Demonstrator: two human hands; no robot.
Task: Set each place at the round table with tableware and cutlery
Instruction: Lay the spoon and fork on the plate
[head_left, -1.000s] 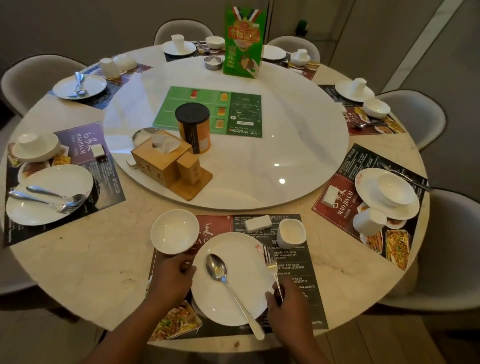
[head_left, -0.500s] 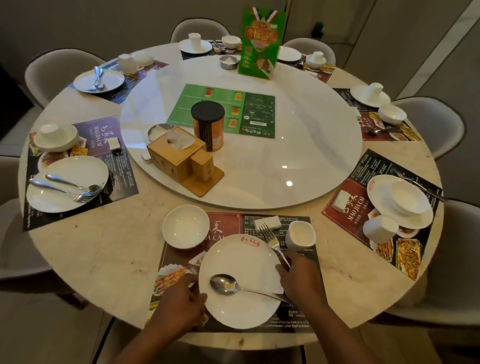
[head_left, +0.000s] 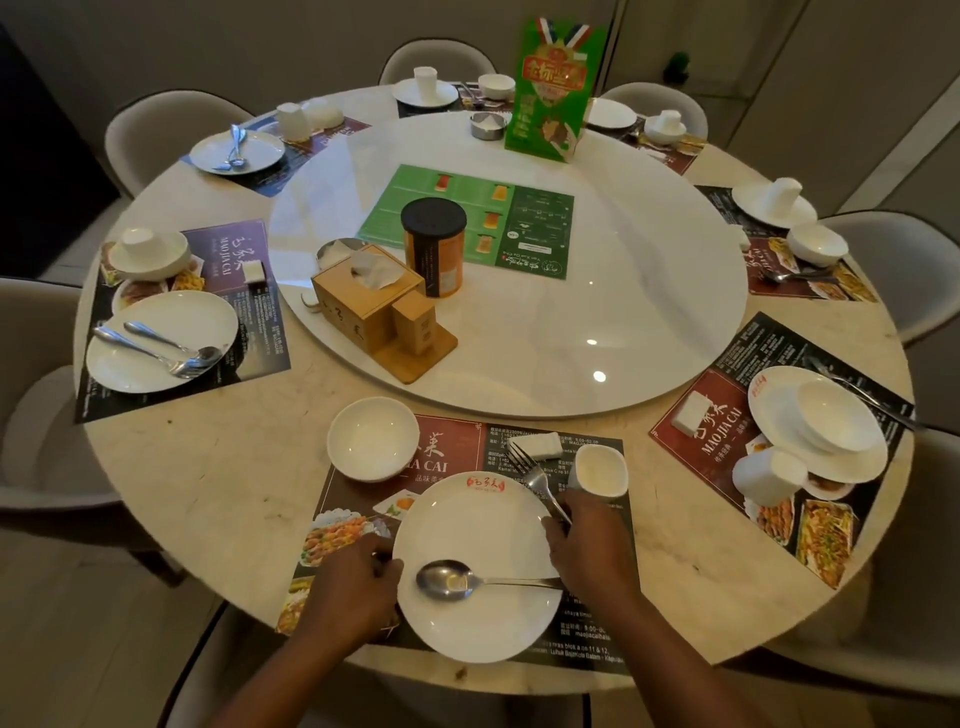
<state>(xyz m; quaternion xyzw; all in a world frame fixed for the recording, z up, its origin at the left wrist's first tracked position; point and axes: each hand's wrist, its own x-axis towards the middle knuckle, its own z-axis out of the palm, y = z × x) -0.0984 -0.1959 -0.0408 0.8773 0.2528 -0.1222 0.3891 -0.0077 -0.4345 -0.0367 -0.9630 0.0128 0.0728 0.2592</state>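
Left hand (head_left: 348, 590) fingers clasp the round white plate's (head_left: 475, 525) rim (steel spoon (head_left: 451, 580) on it); right hand (head_left: 587, 545) fingers grasp a steel fork (head_left: 532, 475).

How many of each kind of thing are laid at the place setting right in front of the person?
plate: 1
bowl: 1
cup: 1
spoon: 1
fork: 1, held by the right hand
small white packet: 1
Total: 6
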